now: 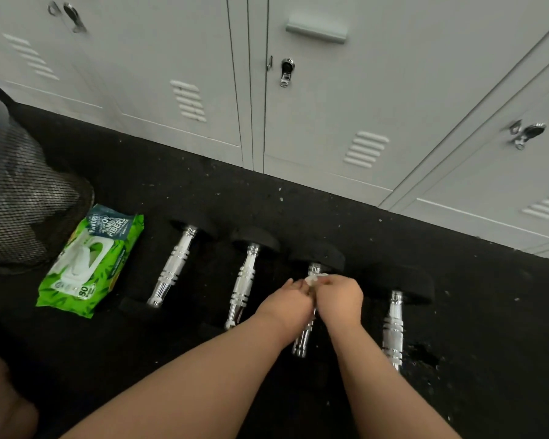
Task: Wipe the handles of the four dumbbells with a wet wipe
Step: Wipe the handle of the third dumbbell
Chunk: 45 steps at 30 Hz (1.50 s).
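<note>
Wet wipe [314,278] pinched between left hand [284,304], right hand [341,301] grips, above third dumbbell handle [302,340].

Black floor [267,201], four dumbbells [171,264], wipes pack [89,261], mesh bin [23,217]

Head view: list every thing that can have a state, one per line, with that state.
Wet wipe: bunched, held in both hands above the third dumbbell's handle.
Left hand: fingers curled on the wipe.
Right hand: fingers curled on the wipe.
Four dumbbells: lying side by side on the black floor.
Wipes pack: flat on the floor, flip lid seemingly closed.
Locker doors: closed.
</note>
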Each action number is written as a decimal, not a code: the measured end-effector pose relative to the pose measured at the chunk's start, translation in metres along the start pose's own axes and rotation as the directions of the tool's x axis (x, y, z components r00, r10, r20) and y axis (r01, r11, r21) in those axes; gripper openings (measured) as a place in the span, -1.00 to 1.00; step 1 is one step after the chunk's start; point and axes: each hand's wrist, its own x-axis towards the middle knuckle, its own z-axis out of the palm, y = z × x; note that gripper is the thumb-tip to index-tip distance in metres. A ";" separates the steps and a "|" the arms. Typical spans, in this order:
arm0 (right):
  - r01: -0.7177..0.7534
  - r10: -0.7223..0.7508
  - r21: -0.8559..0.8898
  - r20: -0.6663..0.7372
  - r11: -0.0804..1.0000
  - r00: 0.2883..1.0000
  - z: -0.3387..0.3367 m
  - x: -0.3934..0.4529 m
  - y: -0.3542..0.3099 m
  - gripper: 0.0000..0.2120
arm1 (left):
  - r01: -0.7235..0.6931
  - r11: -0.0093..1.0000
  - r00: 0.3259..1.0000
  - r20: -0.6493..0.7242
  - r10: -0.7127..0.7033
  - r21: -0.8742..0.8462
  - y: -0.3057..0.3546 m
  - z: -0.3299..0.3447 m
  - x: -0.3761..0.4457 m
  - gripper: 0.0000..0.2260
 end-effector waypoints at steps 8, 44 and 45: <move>-0.337 0.220 0.295 0.364 0.894 0.905 -0.008 0.004 0.014 -0.78 | 0.041 0.998 0.999 0.023 -0.042 0.043 -0.002 -0.005 -0.001 -0.50; 0.680 -0.263 -0.560 0.647 0.474 0.716 -0.017 -0.060 0.031 -0.76 | 0.044 0.997 0.996 0.074 -0.049 0.065 -0.004 -0.009 0.003 -0.50; 0.665 -0.206 -0.572 0.664 0.480 0.719 -0.018 -0.057 0.030 -0.76 | 0.042 0.997 0.996 0.078 -0.047 0.069 -0.004 -0.010 0.003 -0.49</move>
